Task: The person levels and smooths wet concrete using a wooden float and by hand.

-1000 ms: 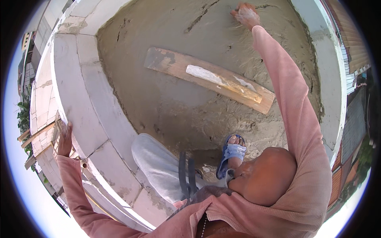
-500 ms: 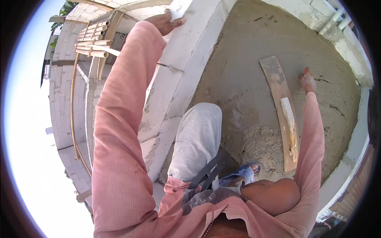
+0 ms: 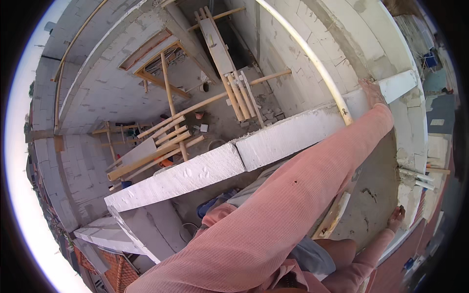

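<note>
My left hand (image 3: 373, 93) lies on top of the white block wall (image 3: 293, 132), near its right end, fingers stretched out and holding nothing visible. Its pink sleeve crosses the middle of the view. At lower right, my right hand (image 3: 396, 217) is beside the right-hand wall edge, with its fingers partly spread and nothing seen in them. Between the two arms lies wet grey mortar (image 3: 376, 190). A long wooden float (image 3: 337, 215) with a pale handle rests on it, apart from both hands and partly hidden by my left sleeve.
Beyond the wall is a drop to a lower floor with bamboo poles (image 3: 205, 105), a plank (image 3: 215, 49) and rubble (image 3: 271, 116). A pale curved pole (image 3: 312, 53) leans onto the wall. Short white pipes (image 3: 417, 178) stick out at right.
The view has swung left over the wall and the lower floor. My right hand has left the mortar for the right-hand edge. My left hand stays on the wall top.
</note>
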A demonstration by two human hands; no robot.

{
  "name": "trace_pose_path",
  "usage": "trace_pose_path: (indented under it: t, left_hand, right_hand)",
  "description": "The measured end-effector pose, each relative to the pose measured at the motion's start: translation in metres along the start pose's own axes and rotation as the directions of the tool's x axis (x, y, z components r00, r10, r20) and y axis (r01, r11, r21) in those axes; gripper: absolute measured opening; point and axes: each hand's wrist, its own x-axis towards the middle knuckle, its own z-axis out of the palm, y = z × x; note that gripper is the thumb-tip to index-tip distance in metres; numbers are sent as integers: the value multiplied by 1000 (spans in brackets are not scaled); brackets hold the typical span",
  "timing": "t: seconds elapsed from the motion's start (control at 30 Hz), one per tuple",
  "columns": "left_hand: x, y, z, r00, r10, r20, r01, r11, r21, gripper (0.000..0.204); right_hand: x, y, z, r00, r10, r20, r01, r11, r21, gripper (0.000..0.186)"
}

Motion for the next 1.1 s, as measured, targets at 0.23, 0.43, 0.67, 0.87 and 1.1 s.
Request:
trace_pose_path:
  t: [0.23,0.43,0.67,0.87,1.1]
  left_hand:
    - [-1,1,1,999,-40,-15,36,983,-181,91]
    - [-12,18,-9,965,261,8,-261,965,1,90]
    - [104,-67,28,992,44,-122,-20,981,193,84]
    - [65,-33,16,938,345,-38,-338,932,129,90]
    - [37,-60,0,940,341,33,-340,940,-11,89]
  right_hand:
    - [198,-272,6,962,-191,-196,187,981,-43,38]
    - [219,-457,68,965,-165,-202,245,840,484,57]
    - [65,-357,45,988,-147,54,155,967,-201,40]
    - [-178,-158,52,584,689,431,-493,722,-486,66]
    - [-295,-99,139,588,655,474,-604,746,-281,68]
